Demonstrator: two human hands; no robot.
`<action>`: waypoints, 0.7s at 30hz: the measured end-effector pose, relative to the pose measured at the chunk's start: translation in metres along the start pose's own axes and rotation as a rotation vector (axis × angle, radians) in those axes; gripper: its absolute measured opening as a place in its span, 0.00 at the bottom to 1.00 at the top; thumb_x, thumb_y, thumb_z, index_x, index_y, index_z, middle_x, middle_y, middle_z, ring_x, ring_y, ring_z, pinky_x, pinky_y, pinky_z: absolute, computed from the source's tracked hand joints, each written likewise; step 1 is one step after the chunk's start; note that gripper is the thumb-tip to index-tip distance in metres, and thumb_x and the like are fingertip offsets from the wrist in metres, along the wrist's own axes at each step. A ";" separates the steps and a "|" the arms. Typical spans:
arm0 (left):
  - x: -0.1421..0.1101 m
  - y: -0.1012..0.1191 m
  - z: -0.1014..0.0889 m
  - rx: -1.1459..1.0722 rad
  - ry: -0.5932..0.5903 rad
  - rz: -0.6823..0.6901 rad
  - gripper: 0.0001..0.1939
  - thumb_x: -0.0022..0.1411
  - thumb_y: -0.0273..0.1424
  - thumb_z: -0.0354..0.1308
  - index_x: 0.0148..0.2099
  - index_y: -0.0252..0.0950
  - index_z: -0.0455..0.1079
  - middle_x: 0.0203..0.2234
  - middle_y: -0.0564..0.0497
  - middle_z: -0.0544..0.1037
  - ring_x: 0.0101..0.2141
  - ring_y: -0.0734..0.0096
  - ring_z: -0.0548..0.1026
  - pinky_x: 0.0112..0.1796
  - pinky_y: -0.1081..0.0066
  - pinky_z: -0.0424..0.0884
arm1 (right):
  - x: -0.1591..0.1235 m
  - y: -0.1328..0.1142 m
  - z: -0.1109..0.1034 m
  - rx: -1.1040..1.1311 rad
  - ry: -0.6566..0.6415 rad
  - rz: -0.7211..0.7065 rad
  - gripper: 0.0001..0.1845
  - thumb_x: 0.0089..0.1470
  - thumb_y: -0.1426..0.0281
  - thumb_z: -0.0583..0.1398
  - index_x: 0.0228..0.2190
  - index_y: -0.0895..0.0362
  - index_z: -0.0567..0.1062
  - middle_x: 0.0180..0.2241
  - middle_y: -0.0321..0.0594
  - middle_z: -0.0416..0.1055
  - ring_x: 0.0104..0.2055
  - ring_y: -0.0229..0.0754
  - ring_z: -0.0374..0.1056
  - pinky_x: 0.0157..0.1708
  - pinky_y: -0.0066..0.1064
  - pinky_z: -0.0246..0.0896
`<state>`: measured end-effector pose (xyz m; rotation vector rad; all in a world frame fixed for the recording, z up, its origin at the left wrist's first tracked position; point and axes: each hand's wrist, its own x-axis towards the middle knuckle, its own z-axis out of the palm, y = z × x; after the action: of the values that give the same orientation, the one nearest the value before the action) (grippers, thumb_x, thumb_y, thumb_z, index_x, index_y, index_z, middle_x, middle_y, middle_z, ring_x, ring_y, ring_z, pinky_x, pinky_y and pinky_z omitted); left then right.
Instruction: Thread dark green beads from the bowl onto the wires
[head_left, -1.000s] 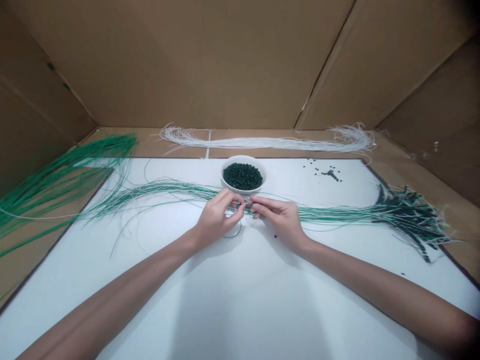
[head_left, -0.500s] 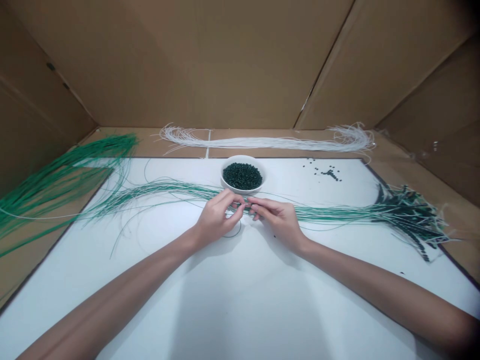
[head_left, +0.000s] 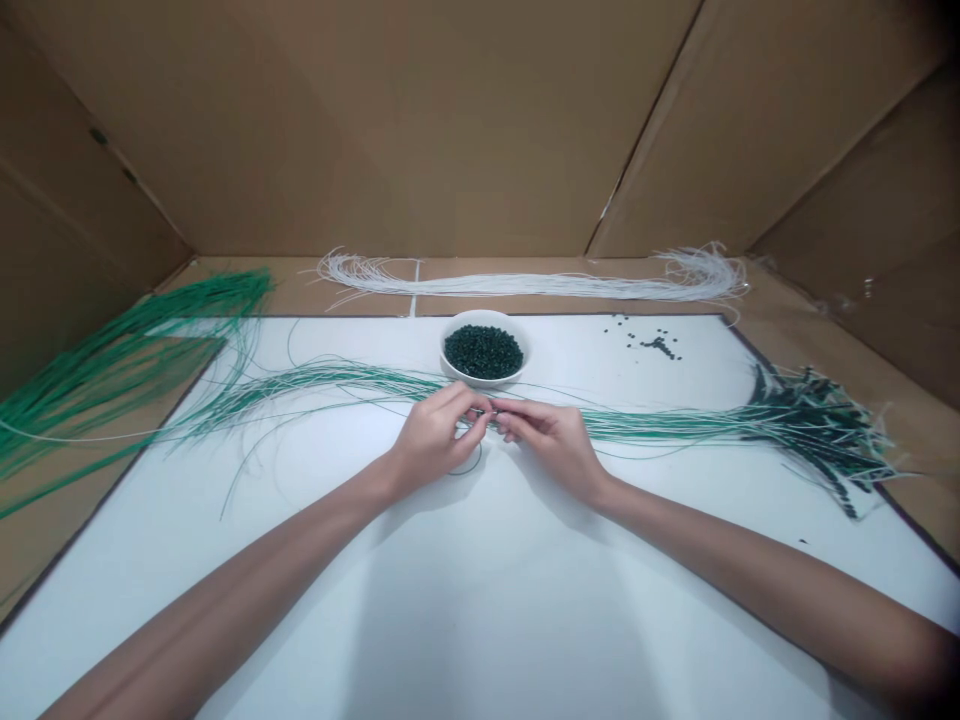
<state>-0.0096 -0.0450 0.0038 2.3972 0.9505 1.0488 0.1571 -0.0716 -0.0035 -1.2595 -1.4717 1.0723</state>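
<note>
My left hand (head_left: 433,438) and my right hand (head_left: 546,440) meet fingertip to fingertip just in front of a white bowl (head_left: 484,375) filled with dark green beads (head_left: 483,351). Both hands pinch a thin green-and-white cord (head_left: 480,412); a loop of it curls below my left hand. Whether a bead sits between the fingertips cannot be made out. A long bundle of green-and-white cords (head_left: 675,425) runs across the white board (head_left: 465,600) behind the hands, its right end carrying dark beaded tips (head_left: 817,420).
A pile of green cords (head_left: 112,360) lies at the left, partly off the board. A bundle of white cords (head_left: 525,285) stretches along the back. Loose dark beads (head_left: 656,343) lie scattered at the back right. Cardboard walls enclose the area.
My right hand has drawn slightly closer to the left, its fingertips now touching the left hand's. Nothing else has moved.
</note>
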 end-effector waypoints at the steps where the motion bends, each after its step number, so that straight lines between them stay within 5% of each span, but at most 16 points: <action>1: 0.000 0.000 0.000 -0.001 0.003 0.003 0.04 0.56 0.26 0.50 0.34 0.34 0.65 0.28 0.51 0.71 0.28 0.78 0.68 0.31 0.78 0.65 | 0.001 0.001 0.000 0.027 0.007 0.016 0.15 0.46 0.65 0.59 0.37 0.58 0.75 0.28 0.40 0.74 0.24 0.35 0.67 0.30 0.30 0.65; 21: 0.000 0.000 0.002 -0.007 0.025 0.000 0.04 0.57 0.27 0.50 0.34 0.34 0.65 0.27 0.51 0.71 0.28 0.77 0.68 0.30 0.78 0.65 | -0.003 -0.001 -0.001 -0.055 0.040 -0.058 0.12 0.46 0.65 0.58 0.34 0.55 0.76 0.33 0.40 0.74 0.28 0.39 0.69 0.32 0.33 0.67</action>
<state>-0.0088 -0.0450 0.0024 2.3842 0.9534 1.0826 0.1578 -0.0745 -0.0029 -1.2619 -1.5071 0.9687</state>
